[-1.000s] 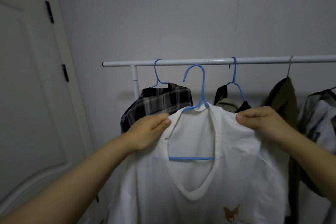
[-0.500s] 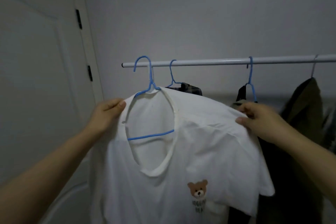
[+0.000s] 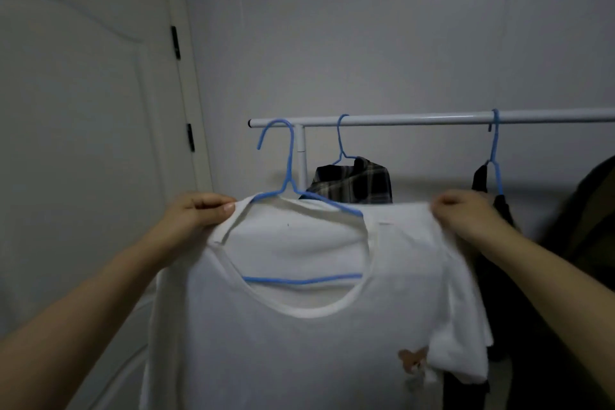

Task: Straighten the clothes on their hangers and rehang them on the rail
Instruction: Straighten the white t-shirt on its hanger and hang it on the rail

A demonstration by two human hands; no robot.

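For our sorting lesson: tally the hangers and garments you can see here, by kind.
Blue hangers: 3 (held, on rail)
White T-shirts: 1
Plaid shirts: 1
Dark garments at right: at least 2 (); edge cuts them off
Total: 7

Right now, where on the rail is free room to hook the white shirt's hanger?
The rail is bare between the plaid shirt's hanger and the dark garment's hanger. A short free end lies left of the plaid one. The right edge is crowded.
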